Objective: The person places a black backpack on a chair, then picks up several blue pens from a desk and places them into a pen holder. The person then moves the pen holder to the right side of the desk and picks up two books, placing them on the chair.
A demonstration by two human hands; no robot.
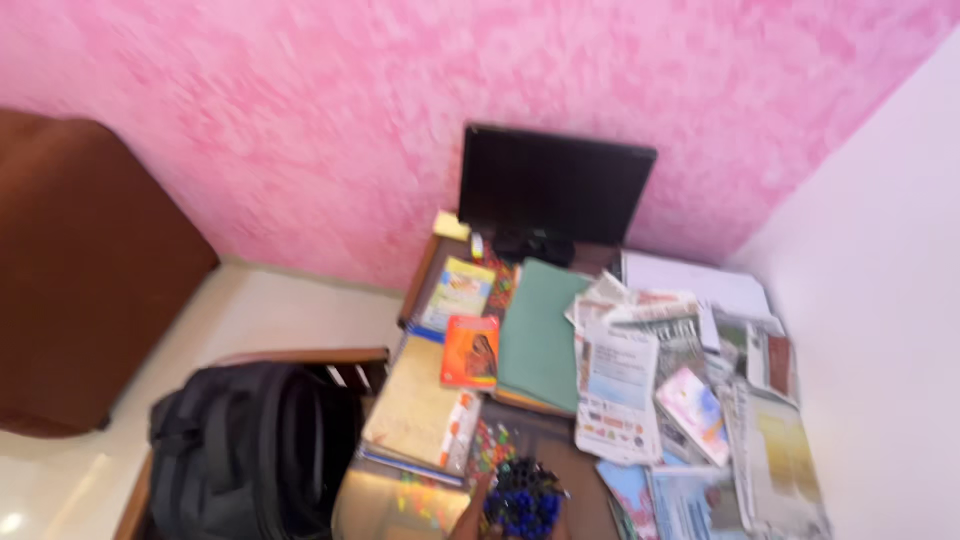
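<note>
A pink wall (330, 120) fills the top of the view, with a brown cabinet (80, 270) far to the left of the desk (545, 425). The desk stands in the corner, its back edge at the wall. A black monitor (553, 185) stands upright at the back of the desk. Left of the desk, a black backpack (250, 450) sits on a wooden chair (300, 357). On the desk's right half lies a spread of loose papers (620, 385); a green folder (540, 330) lies at the desk's middle, an orange book (470, 350) just left of it. At the desk's front edge a bunch of blue and black pens (522, 500) shows, blurred. Only a sliver of a hand (470, 524) shows beside the pens, touching them at the bottom edge; which hand it is, its pose and whether it grips them cannot be told.
</note>
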